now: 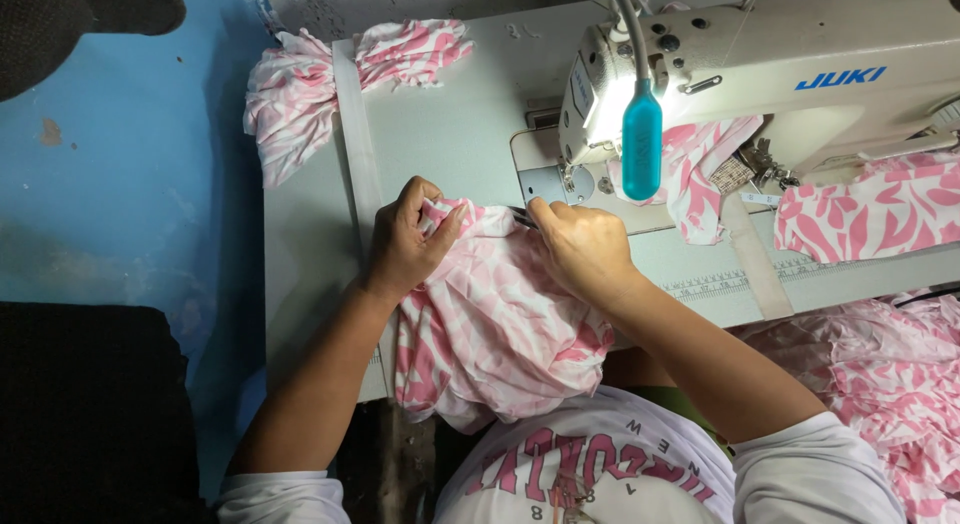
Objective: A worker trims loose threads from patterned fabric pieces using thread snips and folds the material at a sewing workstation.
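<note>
Both hands are gripping the pink-and-white fabric point(490, 324) bunched on the desk point(450, 134): left hand point(405, 246) pinching a fold, right hand point(580, 246) closing around a dark tool near the sewing machine point(760, 64). Fabric could be slipping and getting nicked, I judge.

Bright, sharp overhead view. A lamp point(641, 134) just beyond the fingers point(545, 212) throws white glare on the machine point(760, 44) and lights the bench point(450, 134). Left of the fingers, wall and floor fall dim. Straight edges bow slightly near the frame's borders.
</note>
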